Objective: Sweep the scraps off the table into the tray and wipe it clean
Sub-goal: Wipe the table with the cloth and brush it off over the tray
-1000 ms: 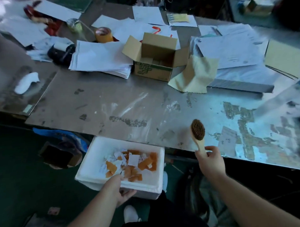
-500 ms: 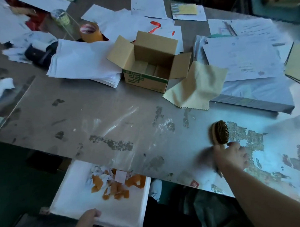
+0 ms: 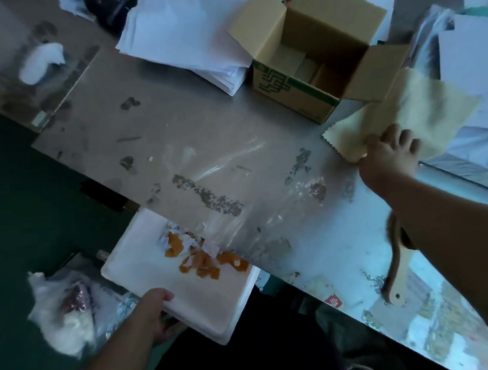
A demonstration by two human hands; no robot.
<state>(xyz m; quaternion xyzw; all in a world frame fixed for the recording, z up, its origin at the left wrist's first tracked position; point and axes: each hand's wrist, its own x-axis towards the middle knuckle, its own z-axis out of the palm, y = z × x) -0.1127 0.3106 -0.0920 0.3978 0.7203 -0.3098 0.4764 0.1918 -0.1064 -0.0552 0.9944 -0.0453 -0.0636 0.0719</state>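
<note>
Tray (image 3: 145, 257) tucked under table (image 3: 180, 137) edge, left hand (image 3: 156, 309) gripping near rim; right hand (image 3: 388, 157) pinching cloth (image 3: 428, 114) edge beside box (image 3: 315, 44).

One each of tray (image 3: 186, 303), cloth (image 3: 417, 112), brush (image 3: 399, 273), cardboard box (image 3: 289, 89), left hand (image 3: 156, 309), right hand (image 3: 388, 157).

Dim, bluish light — soft blur, edges warped.

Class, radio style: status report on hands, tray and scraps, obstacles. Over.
Left hand grips tray at table edge. Right hand grips yellow cloth. Scraps in tray. Brush under right forearm; box beside cloth.
</note>
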